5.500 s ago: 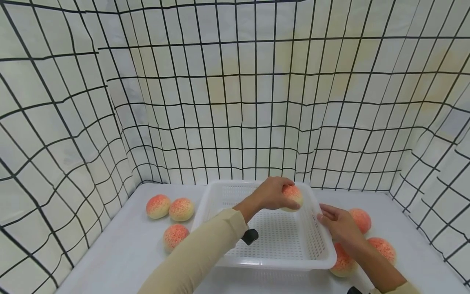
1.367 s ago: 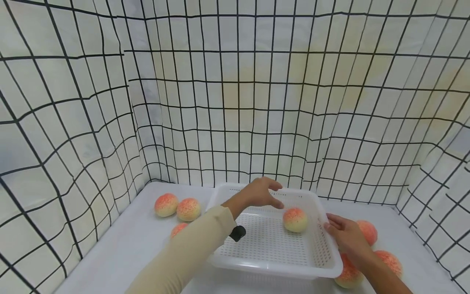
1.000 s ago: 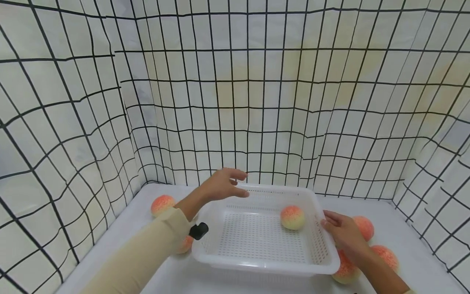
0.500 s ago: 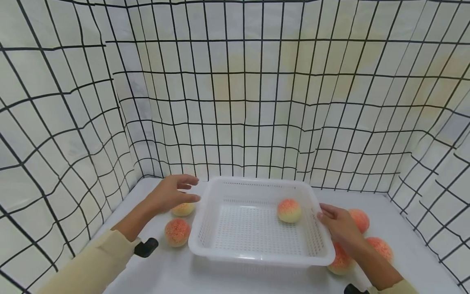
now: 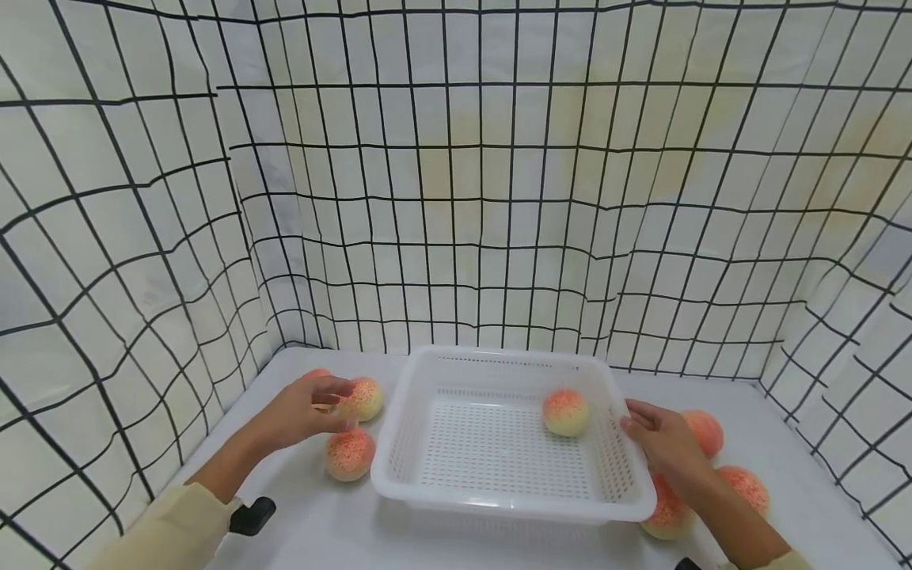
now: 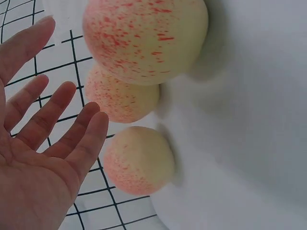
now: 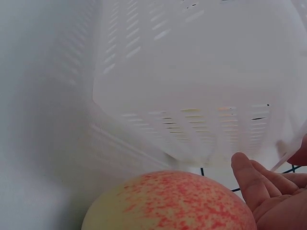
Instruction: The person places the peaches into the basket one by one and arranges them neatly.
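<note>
White basket (image 5: pixel 502 455) at centre, long axis nine-to-three o'clock, holds one peach (image 5: pixel 566 412) toward two. Right hand (image 5: pixel 668 443) pinches the basket's rim at three; left hand (image 5: pixel 302 413), fingers spread, is near loose peaches (image 5: pixel 350 456) at nine.

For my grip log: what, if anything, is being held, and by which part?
The right hand holds the white basket by the rim on its right side. The left hand, near the peaches, holds nothing.

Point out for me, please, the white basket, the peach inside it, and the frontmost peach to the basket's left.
White basket (image 5: pixel 509 503): head view, front rim.
Peach in basket (image 5: pixel 566 413): head view, visible middle.
Frontmost left peach (image 5: pixel 350 456): head view, speckled middle.
</note>
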`<state>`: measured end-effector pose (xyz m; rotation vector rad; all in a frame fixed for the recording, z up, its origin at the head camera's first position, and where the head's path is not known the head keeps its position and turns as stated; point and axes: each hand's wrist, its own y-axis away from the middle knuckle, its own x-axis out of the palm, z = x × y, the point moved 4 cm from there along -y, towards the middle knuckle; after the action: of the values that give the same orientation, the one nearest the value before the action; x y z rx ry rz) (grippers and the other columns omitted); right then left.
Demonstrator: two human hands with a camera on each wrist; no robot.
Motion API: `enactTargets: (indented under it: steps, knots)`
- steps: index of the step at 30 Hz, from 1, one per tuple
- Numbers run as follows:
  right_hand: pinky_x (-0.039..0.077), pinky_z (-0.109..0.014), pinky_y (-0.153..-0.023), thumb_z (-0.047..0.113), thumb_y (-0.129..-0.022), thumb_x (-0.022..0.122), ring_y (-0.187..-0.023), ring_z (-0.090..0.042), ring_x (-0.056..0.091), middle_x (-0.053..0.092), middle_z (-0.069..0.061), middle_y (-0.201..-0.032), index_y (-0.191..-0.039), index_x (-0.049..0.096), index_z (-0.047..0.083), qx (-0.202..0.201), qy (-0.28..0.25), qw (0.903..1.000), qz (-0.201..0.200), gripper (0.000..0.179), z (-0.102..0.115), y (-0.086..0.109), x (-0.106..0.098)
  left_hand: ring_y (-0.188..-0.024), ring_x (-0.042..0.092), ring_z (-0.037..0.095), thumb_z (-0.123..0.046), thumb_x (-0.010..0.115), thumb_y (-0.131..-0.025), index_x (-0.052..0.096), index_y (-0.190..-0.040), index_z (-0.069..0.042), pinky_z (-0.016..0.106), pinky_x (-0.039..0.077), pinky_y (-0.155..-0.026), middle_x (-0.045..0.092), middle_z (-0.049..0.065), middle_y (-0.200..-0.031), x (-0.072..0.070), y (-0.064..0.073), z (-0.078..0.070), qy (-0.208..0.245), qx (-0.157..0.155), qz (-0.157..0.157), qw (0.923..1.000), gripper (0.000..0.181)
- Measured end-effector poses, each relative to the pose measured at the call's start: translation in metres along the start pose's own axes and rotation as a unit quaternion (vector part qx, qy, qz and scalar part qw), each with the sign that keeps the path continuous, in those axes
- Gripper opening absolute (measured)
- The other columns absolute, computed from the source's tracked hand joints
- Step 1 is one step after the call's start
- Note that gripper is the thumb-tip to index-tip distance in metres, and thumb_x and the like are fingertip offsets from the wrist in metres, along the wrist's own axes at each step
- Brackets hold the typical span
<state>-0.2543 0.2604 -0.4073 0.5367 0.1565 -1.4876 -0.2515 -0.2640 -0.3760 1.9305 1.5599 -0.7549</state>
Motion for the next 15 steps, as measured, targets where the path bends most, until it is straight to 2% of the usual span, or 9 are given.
enactTargets:
  steps: [3, 8, 15]
  knots:
    - [0.063, -0.043, -0.091, 0.029, -0.108, 0.057, -0.119, -0.03, 0.071, 0.043, -0.025, -0.161, -0.162, 0.031, 0.004, -0.002, 0.0, 1.0, 0.002, 0.065, 0.001, 0.0, 0.0, -0.141, 0.051, 0.046, -0.037, 0.086, -0.085, 0.056, -0.146, -0.006, 0.057, 0.054, -0.104, 0.058, 0.018, -0.15, 0.004, 0.001, 0.007, 0.005, 0.001, 0.016, 0.9999, 0.075]
    - [0.063, -0.043, -0.091, 0.029, -0.108, 0.057, -0.118, -0.031, 0.071, 0.044, -0.024, -0.16, -0.162, 0.031, 0.003, -0.013, 0.005, 0.9999, 0.001, 0.065, 0.002, 0.0, 0.0, -0.141, 0.05, 0.048, -0.035, 0.086, -0.085, 0.055, -0.147, -0.004, 0.057, 0.054, -0.103, 0.056, 0.021, -0.152, 0.009, 0.002, 0.014, 0.017, 0.021, 0.038, 0.9989, 0.076]
    - [0.063, -0.042, -0.091, 0.029, -0.109, 0.056, -0.119, -0.031, 0.071, 0.044, -0.025, -0.16, -0.162, 0.03, 0.003, -0.001, 0.006, 1.0, -0.002, 0.065, 0.0, 0.001, 0.0, -0.139, 0.051, 0.049, -0.027, 0.086, -0.083, 0.056, -0.147, -0.005, 0.059, 0.054, -0.103, 0.057, 0.019, -0.151, 0.021, 0.002, 0.024, 0.034, 0.035, 0.073, 0.9961, 0.073]
